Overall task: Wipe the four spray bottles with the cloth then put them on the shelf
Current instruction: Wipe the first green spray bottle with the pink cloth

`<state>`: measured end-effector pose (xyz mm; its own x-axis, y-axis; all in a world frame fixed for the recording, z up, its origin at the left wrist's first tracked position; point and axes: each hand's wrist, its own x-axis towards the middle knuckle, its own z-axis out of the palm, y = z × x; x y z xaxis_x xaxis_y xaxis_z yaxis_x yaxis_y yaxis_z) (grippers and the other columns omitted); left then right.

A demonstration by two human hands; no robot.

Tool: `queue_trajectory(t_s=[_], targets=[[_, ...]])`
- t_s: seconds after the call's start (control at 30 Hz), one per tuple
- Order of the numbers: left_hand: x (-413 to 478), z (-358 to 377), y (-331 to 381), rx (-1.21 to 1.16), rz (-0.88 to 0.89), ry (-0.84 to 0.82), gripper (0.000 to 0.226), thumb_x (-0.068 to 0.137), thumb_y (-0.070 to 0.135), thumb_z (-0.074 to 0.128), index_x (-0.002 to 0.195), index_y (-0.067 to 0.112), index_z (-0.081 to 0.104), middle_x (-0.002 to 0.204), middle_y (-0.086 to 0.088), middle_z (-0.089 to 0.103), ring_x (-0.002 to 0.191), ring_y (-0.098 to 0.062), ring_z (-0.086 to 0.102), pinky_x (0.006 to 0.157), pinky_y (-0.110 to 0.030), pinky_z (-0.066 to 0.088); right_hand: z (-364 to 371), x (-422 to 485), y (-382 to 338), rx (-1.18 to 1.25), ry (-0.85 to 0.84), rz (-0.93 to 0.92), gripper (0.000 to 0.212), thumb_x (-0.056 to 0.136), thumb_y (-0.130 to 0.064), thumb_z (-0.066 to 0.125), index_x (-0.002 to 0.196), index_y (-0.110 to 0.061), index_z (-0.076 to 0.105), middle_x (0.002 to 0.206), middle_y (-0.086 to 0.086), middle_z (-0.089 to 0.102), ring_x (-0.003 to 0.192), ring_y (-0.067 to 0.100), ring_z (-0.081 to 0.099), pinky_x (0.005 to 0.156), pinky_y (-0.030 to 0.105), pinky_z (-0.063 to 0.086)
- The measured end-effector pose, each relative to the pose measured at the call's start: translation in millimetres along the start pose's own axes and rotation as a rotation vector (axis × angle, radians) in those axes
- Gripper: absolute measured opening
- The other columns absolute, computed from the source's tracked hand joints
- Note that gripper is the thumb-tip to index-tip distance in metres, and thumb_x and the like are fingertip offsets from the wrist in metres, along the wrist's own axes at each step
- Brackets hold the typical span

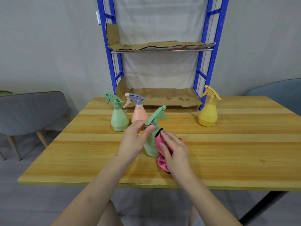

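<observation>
- A pale grey wall stands behind everything.
- A wooden table with a striped yellow-brown top lies under the near green spray bottle, which is close to the table's middle.
- A blue shelf rack stands well behind that bottle, at the table's far edge. Each of its two visible levels is lined with a cardboard sheet, and no bottle is on either level.
- A grey chair is far to the left of that bottle, off the table. Part of a blue-grey chair shows far to its right.
- A yellow spray bottle stands upright behind and well to the right of that bottle, beside the rack's right post.
- A far green spray bottle stands upright behind and to the left of it.
- A peach spray bottle with a grey-blue trigger stands just behind it, touching or nearly touching the far green one.
- The left hand pinches the near green bottle's neck just under the trigger: the thumb is on the near side, and the other fingers curl round behind.
- The right hand is on that bottle's right side, with its fingers almost straight and slightly spread. Its thumb is hidden.
- A pink cloth is pressed between those fingers and the bottle's right flank, and it bunches out below the palm.
</observation>
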<state>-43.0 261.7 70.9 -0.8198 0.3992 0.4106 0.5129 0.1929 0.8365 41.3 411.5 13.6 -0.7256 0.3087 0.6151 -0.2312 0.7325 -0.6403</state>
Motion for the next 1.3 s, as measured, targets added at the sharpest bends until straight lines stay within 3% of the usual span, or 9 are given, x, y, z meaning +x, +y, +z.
queue_trajectory(t_s=[0.07, 0.17, 0.3, 0.4, 0.57, 0.93, 1.03, 1.1, 1.3], targets=[[5, 0, 0, 0.05, -0.037, -0.013, 0.028, 0.095, 0.05, 0.067, 0.111, 0.029, 0.075, 0.1, 0.015, 0.073, 0.095, -0.006, 0.067, 0.084, -0.03, 0.053, 1, 0, -1, 0.03, 0.002, 0.042, 0.04, 0.097, -0.011, 0.07, 0.137, -0.014, 0.067, 0.14, -0.004, 0.064, 0.128, -0.003, 0.052, 0.108, 0.004, 0.029], [15, 0, 4, 0.107, -0.08, -0.029, 0.012, 0.092, 0.04, 0.075, 0.096, 0.028, 0.074, 0.085, 0.012, 0.072, 0.082, -0.008, 0.066, 0.074, -0.028, 0.051, 4, 6, -5, 0.083, 0.056, 0.115, 0.043, 0.093, -0.016, 0.075, 0.136, -0.016, 0.068, 0.136, -0.005, 0.067, 0.129, -0.003, 0.055, 0.112, 0.016, 0.04], [22, 1, 4, 0.207, -0.085, 0.0, 0.016, 0.09, 0.042, 0.075, 0.088, 0.027, 0.071, 0.081, 0.005, 0.071, 0.079, -0.019, 0.065, 0.071, -0.039, 0.053, 7, 20, -12, 0.141, 0.061, 0.182, 0.043, 0.092, -0.022, 0.077, 0.133, -0.018, 0.069, 0.134, -0.005, 0.069, 0.126, -0.009, 0.052, 0.115, 0.026, 0.043], [18, 1, 0, 0.18, -0.105, 0.021, 0.015, 0.09, 0.043, 0.076, 0.09, 0.029, 0.07, 0.082, 0.008, 0.071, 0.079, -0.014, 0.064, 0.068, -0.03, 0.049, 4, 18, -7, 0.121, -0.025, 0.174, 0.043, 0.094, -0.025, 0.074, 0.136, -0.022, 0.066, 0.137, -0.009, 0.066, 0.129, -0.006, 0.053, 0.116, 0.03, 0.043], [16, 5, 0, 0.237, -0.11, 0.075, 0.021, 0.088, 0.046, 0.076, 0.094, 0.027, 0.071, 0.085, 0.01, 0.072, 0.083, -0.013, 0.067, 0.068, -0.03, 0.049, -13, 8, 11, -0.048, -0.214, 0.251, 0.038, 0.098, -0.029, 0.068, 0.137, -0.029, 0.066, 0.118, -0.007, 0.076, 0.108, 0.018, 0.068, 0.09, 0.02, 0.046], [19, 7, -2, 0.202, -0.087, 0.061, 0.022, 0.092, 0.047, 0.07, 0.099, 0.025, 0.071, 0.086, 0.007, 0.074, 0.083, -0.016, 0.068, 0.073, -0.037, 0.056, -6, 25, -10, 0.069, -0.104, 0.178, 0.047, 0.093, -0.027, 0.075, 0.139, -0.024, 0.064, 0.14, -0.008, 0.063, 0.129, 0.0, 0.056, 0.113, 0.023, 0.044], [16, 8, -4, 0.188, -0.074, 0.089, 0.021, 0.094, 0.041, 0.07, 0.104, 0.022, 0.072, 0.092, 0.01, 0.075, 0.088, -0.012, 0.069, 0.077, -0.035, 0.055, -15, 15, 3, -0.054, -0.224, 0.176, 0.041, 0.098, -0.026, 0.07, 0.139, -0.024, 0.065, 0.111, -0.005, 0.078, 0.098, 0.009, 0.071, 0.096, 0.026, 0.053], [15, 9, -4, 0.183, -0.076, 0.109, 0.025, 0.096, 0.039, 0.069, 0.11, 0.019, 0.072, 0.098, 0.009, 0.075, 0.095, -0.011, 0.069, 0.083, -0.035, 0.057, -18, 9, 14, -0.135, -0.316, 0.146, 0.041, 0.1, -0.024, 0.066, 0.141, -0.021, 0.062, 0.094, -0.005, 0.077, 0.089, 0.017, 0.067, 0.094, 0.033, 0.052], [8, 15, -2, 0.155, -0.08, 0.125, 0.027, 0.096, 0.04, 0.069, 0.112, 0.018, 0.072, 0.101, 0.011, 0.075, 0.098, -0.007, 0.069, 0.089, -0.037, 0.058, -14, 5, 19, -0.083, -0.259, 0.146, 0.05, 0.099, -0.015, 0.066, 0.147, -0.024, 0.056, 0.129, -0.006, 0.072, 0.116, 0.018, 0.064, 0.112, 0.037, 0.043]])
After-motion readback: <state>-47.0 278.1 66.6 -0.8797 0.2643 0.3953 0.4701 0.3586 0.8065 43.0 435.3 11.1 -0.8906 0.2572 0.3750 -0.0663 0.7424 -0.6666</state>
